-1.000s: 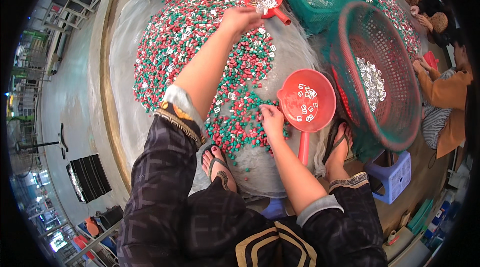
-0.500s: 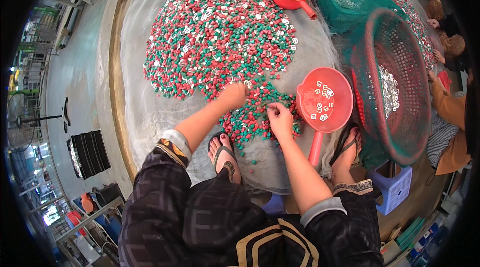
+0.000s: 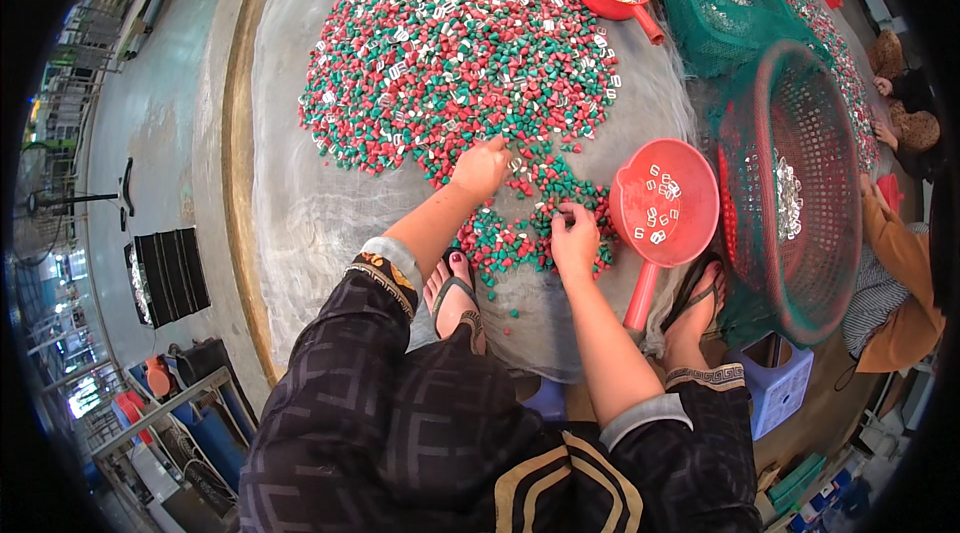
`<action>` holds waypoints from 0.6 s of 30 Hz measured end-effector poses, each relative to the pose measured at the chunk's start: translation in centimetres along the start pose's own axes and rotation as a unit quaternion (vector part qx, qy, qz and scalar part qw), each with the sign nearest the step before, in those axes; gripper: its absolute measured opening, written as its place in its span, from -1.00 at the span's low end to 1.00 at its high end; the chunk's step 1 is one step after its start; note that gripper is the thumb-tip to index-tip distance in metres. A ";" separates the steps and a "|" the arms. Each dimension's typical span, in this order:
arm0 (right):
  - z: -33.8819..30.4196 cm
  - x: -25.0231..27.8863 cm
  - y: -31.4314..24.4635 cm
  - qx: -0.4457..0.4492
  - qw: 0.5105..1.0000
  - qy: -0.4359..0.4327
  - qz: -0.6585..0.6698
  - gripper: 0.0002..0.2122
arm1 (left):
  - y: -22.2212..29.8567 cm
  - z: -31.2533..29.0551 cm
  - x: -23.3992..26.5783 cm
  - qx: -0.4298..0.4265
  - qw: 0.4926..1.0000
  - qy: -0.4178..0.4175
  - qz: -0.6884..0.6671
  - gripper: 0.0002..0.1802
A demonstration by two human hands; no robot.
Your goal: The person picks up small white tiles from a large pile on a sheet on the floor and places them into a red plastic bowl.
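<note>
1. While the left hand (image 3: pixel 483 170) was set at the narrow near end of the heap (image 3: pixel 450 68) of red and green pellets, its fingers were bunched close; I could not tell whether they pinched anything.
2. At about four o'clock from it, the right hand (image 3: pixel 575 245) was beside a thinner spread of pellets (image 3: pixel 500 241), thumb and fingers loosely curled; whether anything sat between them could not be seen.
3. White open-framed pieces (image 3: pixel 400 34) lay scattered through the heap, largely toward twelve o'clock from the left hand. Others lay in the red pan (image 3: pixel 692 225), just beside the right hand, between its two and three o'clock.
4. Good handling seemed to call for a light fingertip pinch, since raking would probably have pushed small frames under the pellets.
5. Spreading the pellets into a thin layer likely helped pale pieces show.
6. Keeping the right forearm clear of the pan's handle (image 3: pixel 642 295), at about five o'clock from that hand, seemed wise; a knock could have tipped the pan.
</note>
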State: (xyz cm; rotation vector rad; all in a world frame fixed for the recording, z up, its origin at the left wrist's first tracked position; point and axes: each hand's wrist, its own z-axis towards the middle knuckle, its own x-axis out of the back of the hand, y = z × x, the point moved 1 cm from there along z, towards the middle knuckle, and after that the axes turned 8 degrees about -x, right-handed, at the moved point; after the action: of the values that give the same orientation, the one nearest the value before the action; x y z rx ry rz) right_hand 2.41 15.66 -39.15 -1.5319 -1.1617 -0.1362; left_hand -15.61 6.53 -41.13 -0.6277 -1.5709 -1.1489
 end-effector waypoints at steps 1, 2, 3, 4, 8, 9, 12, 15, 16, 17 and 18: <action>0.1 -0.3 0.3 0.013 1.000 -0.001 0.008 -0.82 | 0.2 -0.3 -0.1 -0.013 1.000 -0.012 0.015 -0.85; 0.2 -0.5 0.5 0.026 1.000 -0.003 0.017 -0.81 | 0.4 -0.6 -0.2 -0.008 1.000 0.006 0.012 -0.87; 0.4 -0.5 0.6 0.020 0.999 -0.017 0.029 -0.81 | 0.6 -0.9 -0.3 0.004 1.000 0.009 0.001 -0.86; 0.6 -0.6 0.6 0.015 0.998 -0.033 0.043 -0.80 | 0.9 -1.3 0.1 0.017 1.000 0.010 -0.008 -0.85; 1.0 -1.6 0.9 -0.113 0.962 -0.186 0.165 -0.76 | 2.1 -2.6 0.8 0.062 0.996 -0.026 -0.055 -0.84; 0.8 -1.7 0.9 -0.175 0.930 -0.218 0.240 -0.76 | 2.7 -3.1 0.9 0.040 0.993 -0.006 -0.111 -0.84; -0.7 -0.3 -1.7 -0.294 0.800 -0.301 0.427 -0.78 | 5.0 -4.7 1.5 -0.044 0.959 0.015 -0.281 -0.85; 0.2 -0.8 1.0 -0.286 0.816 -0.332 0.377 -0.82 | 4.2 -5.3 1.2 -0.036 0.957 0.076 -0.276 -0.88; 0.3 -0.6 1.2 -0.267 0.829 -0.340 0.355 -0.84 | 2.8 -5.3 0.8 0.069 0.958 0.098 -0.261 -0.90; 0.2 -0.5 1.1 -0.270 0.827 -0.335 0.362 -0.84 | 1.4 -5.4 0.5 0.127 0.966 0.116 -0.191 -0.90; 0.1 -0.4 1.0 -0.272 0.826 -0.330 0.368 -0.84 | -0.4 -5.6 -0.2 0.116 0.976 0.121 -0.141 -0.89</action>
State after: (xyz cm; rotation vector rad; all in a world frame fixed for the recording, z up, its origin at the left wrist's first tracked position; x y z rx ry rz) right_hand 2.88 15.68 -40.18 -2.5712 -0.9773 0.6963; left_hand -13.51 1.36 -41.48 -0.1064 -1.5836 -1.1756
